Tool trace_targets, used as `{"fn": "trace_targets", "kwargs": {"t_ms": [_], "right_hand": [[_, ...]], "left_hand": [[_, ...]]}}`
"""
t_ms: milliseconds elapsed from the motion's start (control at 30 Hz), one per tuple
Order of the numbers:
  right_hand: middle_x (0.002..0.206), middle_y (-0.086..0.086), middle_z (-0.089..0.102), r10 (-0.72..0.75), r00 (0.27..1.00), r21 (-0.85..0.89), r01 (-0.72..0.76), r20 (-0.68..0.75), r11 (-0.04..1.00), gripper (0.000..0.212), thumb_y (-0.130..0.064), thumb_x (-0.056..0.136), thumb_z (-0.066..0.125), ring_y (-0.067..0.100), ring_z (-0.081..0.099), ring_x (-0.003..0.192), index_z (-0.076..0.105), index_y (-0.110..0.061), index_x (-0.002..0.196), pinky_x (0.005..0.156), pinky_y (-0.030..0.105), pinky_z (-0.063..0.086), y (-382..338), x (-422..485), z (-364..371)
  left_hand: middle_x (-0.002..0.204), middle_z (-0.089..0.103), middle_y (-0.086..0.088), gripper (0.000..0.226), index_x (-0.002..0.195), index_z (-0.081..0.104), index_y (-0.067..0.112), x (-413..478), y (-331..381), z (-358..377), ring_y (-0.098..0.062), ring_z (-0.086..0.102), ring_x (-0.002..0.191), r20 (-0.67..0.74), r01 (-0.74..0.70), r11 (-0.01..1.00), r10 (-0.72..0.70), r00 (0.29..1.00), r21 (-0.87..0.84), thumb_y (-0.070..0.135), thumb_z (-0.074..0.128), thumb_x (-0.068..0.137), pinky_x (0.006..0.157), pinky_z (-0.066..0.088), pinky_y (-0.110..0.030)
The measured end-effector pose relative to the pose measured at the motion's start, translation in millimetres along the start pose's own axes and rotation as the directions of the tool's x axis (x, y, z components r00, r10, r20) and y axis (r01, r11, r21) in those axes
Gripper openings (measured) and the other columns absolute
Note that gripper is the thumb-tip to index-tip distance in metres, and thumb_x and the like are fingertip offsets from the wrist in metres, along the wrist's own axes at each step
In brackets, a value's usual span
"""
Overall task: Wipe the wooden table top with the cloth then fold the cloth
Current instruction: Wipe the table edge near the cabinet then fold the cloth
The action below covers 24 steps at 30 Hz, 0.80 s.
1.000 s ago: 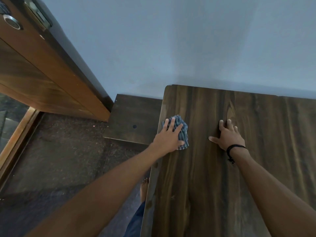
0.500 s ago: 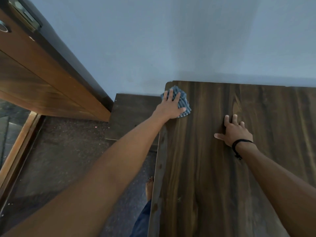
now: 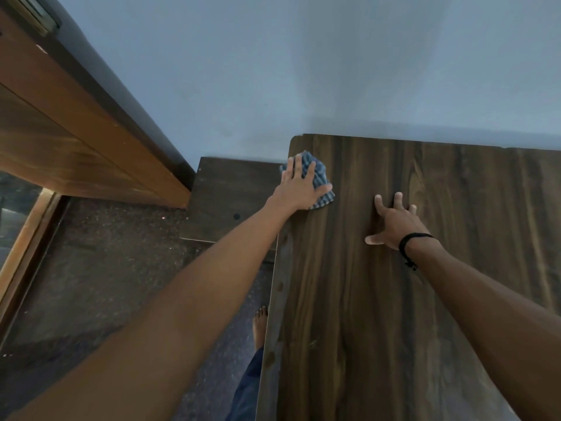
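The table [image 3: 440, 314], dark-grained wood, stands against the wall. Wiping looks to be under way at its far left corner, and nothing shows which parts are already clean. Folding has not begun. The right hand [image 3: 391, 221] lies flat on the top, fingers spread, holding nothing. The left hand [image 3: 299, 189] presses straight-fingered on the cloth [image 3: 321, 177] at the table's left edge near that corner. The cloth is blue-checked and bunched into a loose wad.
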State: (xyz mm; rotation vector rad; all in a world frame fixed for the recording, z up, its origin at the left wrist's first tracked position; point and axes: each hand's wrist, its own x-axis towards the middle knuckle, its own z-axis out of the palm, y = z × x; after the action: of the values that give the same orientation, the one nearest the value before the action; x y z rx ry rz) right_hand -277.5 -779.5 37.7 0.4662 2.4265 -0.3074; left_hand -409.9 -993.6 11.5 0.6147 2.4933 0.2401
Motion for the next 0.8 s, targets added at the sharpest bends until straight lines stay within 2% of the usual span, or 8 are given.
{"fn": "trace_targets", "kwargs": {"t_ms": [133, 300, 433, 533, 633, 800], "right_hand": [[0.165, 0.010, -0.017, 0.002, 1.000, 0.037, -0.001, -0.023, 0.999, 0.114, -0.041, 0.081, 0.080, 0.048, -0.004, 0.149, -0.003, -0.036, 0.159, 0.116, 0.060, 0.025, 6, 2, 7], [0.165, 0.011, -0.018, -0.003, 1.000, 0.045, 0.004, -0.030, 0.999, 0.113, -0.038, 0.082, 0.079, 0.049, -0.005, 0.149, -0.004, -0.034, 0.159, 0.117, 0.061, 0.026, 5, 6, 7], [0.165, 0.012, -0.018, 0.002, 0.999, 0.026, -0.002, -0.032, 1.000, 0.113, -0.038, 0.082, 0.079, 0.050, -0.005, 0.149, -0.004, -0.033, 0.159, 0.115, 0.061, 0.028, 7, 7, 7], [0.165, 0.011, -0.017, 0.001, 0.999, 0.033, 0.001, -0.049, 0.999, 0.114, -0.040, 0.081, 0.080, 0.048, -0.004, 0.149, -0.003, -0.035, 0.159, 0.114, 0.060, 0.028, 10, 9, 9], [0.165, 0.012, -0.016, -0.006, 0.999, 0.019, 0.007, -0.049, 1.000, 0.115, -0.041, 0.079, 0.081, 0.049, -0.002, 0.149, -0.002, -0.036, 0.159, 0.114, 0.060, 0.027, 11, 10, 9], [0.165, 0.014, -0.015, -0.023, 0.999, 0.008, 0.023, -0.048, 1.000, 0.116, -0.043, 0.079, 0.081, 0.051, -0.001, 0.148, -0.002, -0.034, 0.159, 0.115, 0.061, 0.027, 7, 6, 9]], "left_hand": [[0.163, -0.023, -0.017, 0.074, 0.160, -0.006, 0.016, -14, 0, 13, -0.032, -0.023, 0.150, -0.074, 0.017, 0.999, -0.020, 0.997, -0.047, 0.055, 0.025, 0.105, 0.120, -0.008, -0.048], [0.163, -0.023, -0.015, 0.074, 0.159, -0.010, 0.020, -75, -11, 63, -0.031, -0.022, 0.150, -0.064, -0.015, 0.998, 0.018, 0.998, 0.056, 0.061, 0.011, 0.101, 0.115, -0.013, -0.043], [0.161, -0.026, -0.018, 0.075, 0.159, -0.012, 0.018, -17, -3, 27, -0.035, -0.024, 0.149, -0.098, 0.006, 1.000, -0.004, 0.995, 0.016, 0.060, 0.011, 0.102, 0.120, -0.010, -0.049], [0.162, -0.025, -0.017, 0.075, 0.160, -0.009, 0.017, 50, 4, -25, -0.035, -0.023, 0.150, -0.101, 0.084, 0.991, -0.095, 0.990, -0.108, 0.057, 0.021, 0.104, 0.120, -0.011, -0.047], [0.164, -0.022, -0.017, 0.075, 0.160, -0.005, 0.015, 76, 6, -36, -0.034, -0.022, 0.150, -0.087, 0.156, 0.980, -0.168, 0.982, -0.126, 0.056, 0.023, 0.104, 0.121, -0.010, -0.047], [0.160, -0.026, -0.023, 0.072, 0.159, -0.008, 0.011, -4, 5, 20, -0.039, -0.023, 0.149, -0.133, 0.038, 0.997, -0.046, 0.990, -0.066, 0.051, 0.021, 0.106, 0.118, -0.012, -0.049]]}}
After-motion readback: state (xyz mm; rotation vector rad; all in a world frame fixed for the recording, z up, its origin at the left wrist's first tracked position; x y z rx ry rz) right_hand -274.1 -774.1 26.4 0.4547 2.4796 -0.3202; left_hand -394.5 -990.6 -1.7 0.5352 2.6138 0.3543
